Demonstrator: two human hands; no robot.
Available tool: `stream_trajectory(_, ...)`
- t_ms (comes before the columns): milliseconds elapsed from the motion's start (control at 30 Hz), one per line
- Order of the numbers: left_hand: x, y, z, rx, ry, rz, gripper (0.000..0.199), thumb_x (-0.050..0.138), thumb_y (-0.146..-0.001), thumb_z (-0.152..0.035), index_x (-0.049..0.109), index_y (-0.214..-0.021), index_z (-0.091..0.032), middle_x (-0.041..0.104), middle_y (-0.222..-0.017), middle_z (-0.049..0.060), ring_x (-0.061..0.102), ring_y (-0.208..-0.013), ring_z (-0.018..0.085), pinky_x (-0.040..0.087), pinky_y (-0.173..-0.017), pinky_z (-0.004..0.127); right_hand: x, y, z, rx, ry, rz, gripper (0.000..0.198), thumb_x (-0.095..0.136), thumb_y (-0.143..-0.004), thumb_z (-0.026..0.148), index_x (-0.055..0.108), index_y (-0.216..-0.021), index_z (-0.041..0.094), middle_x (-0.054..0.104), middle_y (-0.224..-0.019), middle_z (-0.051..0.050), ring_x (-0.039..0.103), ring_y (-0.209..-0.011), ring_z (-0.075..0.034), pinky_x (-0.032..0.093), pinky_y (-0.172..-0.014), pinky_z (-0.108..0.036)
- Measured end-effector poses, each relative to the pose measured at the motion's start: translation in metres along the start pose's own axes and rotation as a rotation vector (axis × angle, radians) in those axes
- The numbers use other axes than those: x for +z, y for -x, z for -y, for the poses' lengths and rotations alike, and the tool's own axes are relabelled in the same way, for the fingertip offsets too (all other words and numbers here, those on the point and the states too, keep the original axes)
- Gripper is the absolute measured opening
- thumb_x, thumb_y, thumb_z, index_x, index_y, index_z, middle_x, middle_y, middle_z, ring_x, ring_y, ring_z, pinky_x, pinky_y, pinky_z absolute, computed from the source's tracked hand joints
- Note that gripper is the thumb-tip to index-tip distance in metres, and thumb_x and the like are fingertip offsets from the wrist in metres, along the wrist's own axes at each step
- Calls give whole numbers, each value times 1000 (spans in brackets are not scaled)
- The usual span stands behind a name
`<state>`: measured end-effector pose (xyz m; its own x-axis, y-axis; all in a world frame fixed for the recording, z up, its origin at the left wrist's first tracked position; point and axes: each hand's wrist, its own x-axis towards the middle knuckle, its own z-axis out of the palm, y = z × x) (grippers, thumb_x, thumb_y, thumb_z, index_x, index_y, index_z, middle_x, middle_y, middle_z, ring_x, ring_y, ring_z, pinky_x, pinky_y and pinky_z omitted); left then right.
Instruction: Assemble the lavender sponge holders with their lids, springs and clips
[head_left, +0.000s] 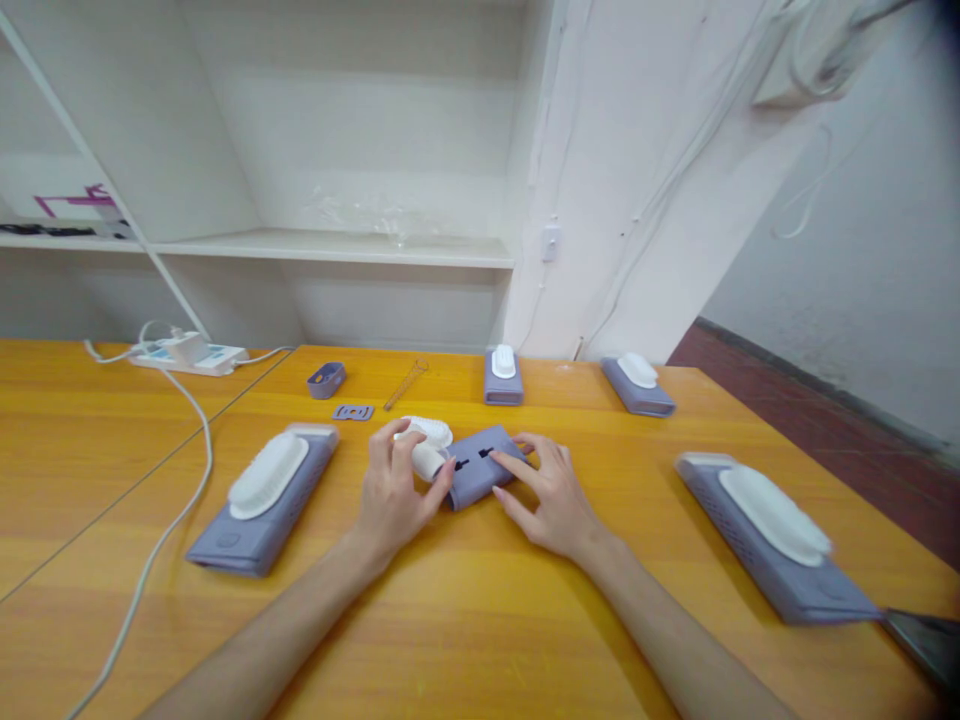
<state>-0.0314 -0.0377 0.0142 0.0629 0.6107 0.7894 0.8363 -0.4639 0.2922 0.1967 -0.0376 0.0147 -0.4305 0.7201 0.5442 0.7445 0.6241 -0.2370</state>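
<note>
In front of me on the table lies a flat purple-grey plastic housing point(484, 466) with dark cut-outs in its top face. My right hand point(551, 492) grips its right end, one finger on the top near a cut-out. My left hand point(396, 490) has its fingers round a white rounded plastic part point(427, 457) at the housing's left end, the thumb beside the housing. Right behind that part is a white ribbed oval piece point(429, 431), partly hidden by my left fingers.
Similar purple housings with white oval tops lie at left point(262, 500), right point(772, 535) and along the back edge. A purple ring-shaped part point(326, 380), flat purple plate point(352, 412) and thin coil spring point(405, 385) lie behind my left hand. A power strip point(191, 352) trails a white cable.
</note>
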Motion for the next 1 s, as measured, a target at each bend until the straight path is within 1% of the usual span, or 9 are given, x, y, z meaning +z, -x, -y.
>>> stream_trajectory(100,2,2,-7,57,100,14,46,65,-74,-32,39,-111,-20,41,-118,13,47,-113,25,44,-94,43,0,2,0,-29,-30,-8,44,55,-81,32,53,-123,22,53,-115,-13,49,-105,-26,38,-86,-44)
stream_trajectory(233,6,2,-17,93,251,134,54,67,-73,-38,37,-115,-22,41,-122,14,44,-119,27,42,-97,47,-1,3,1,-50,-26,-44,53,55,-80,33,45,-131,19,57,-110,-13,52,-101,-26,38,-86,-45)
stream_trajectory(300,7,1,-19,113,318,237,58,66,-73,-41,36,-119,-22,40,-127,16,40,-124,28,40,-99,48,-3,2,3,-106,-19,-73,59,56,-79,35,41,-134,21,53,-118,-13,49,-108,-29,37,-90,-49)
stream_trajectory(400,5,-2,-18,171,361,404,71,64,-74,-45,30,-132,-21,35,-138,18,36,-129,29,39,-101,47,-5,1,9,-219,-27,-74,60,57,-76,36,41,-134,27,39,-136,-12,39,-123,-31,32,-97,-54)
stream_trajectory(467,4,-2,-16,222,339,456,82,64,-72,-50,25,-138,-20,34,-141,19,35,-130,30,38,-102,47,-5,0,13,-262,-33,-49,58,58,-75,38,44,-131,28,32,-142,-12,34,-127,-32,30,-100,-56)
stream_trajectory(533,4,-1,-14,264,296,458,87,62,-71,-55,24,-140,-18,35,-141,20,35,-130,31,36,-103,47,-2,0,14,-261,-43,-57,57,60,-75,40,46,-127,25,32,-142,-14,33,-128,-32,31,-100,-56)
stream_trajectory(700,8,0,-13,207,216,441,79,56,-76,-55,27,-138,-17,42,-135,19,42,-124,29,37,-100,47,7,3,12,-135,-131,-138,46,62,-75,32,47,-117,20,43,-131,-16,41,-124,-28,37,-100,-48)
stream_trajectory(867,8,-3,-19,163,145,406,46,49,-85,-38,43,-126,-18,55,-119,14,52,-109,26,42,-92,44,8,0,10,62,-191,-238,38,57,-75,19,48,-112,21,45,-128,-14,44,-121,-26,40,-99,-45)
stream_trajectory(1000,5,-4,-19,163,16,395,32,48,-82,-29,54,-112,-19,56,-119,12,48,-113,28,32,-99,49,7,-4,5,216,-179,-367,33,55,-74,17,49,-106,21,46,-122,-13,46,-117,-26,39,-99,-45)
